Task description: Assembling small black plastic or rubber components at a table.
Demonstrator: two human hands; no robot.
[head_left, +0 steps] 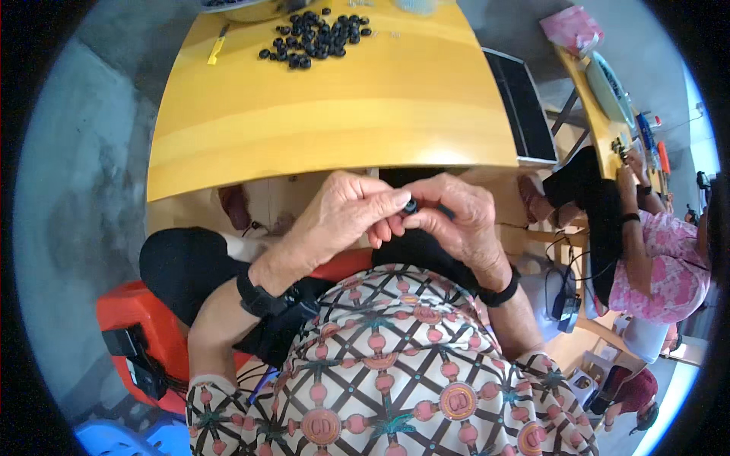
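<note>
Both hands meet in front of my body, just off the near edge of the yellow table (327,114). Between them is a small round black part (411,206), similar in look to the pieces on the table; its exact kind is too small to make out. My right hand (456,216) pinches it between thumb and fingers. From the other side my left hand (350,209) closes in, its thumb against the part and its fingers curled below. At the table's far side lies a loose heap of small black round pieces (319,38).
A yellow-handled cutter (217,47) lies left of the heap. At the far edge stands a bowl (251,11), partly cut off. A black panel (520,106) leans at the table's right. Further right, a person in pink (661,266) works at another table. A red stool (144,334) stands at left.
</note>
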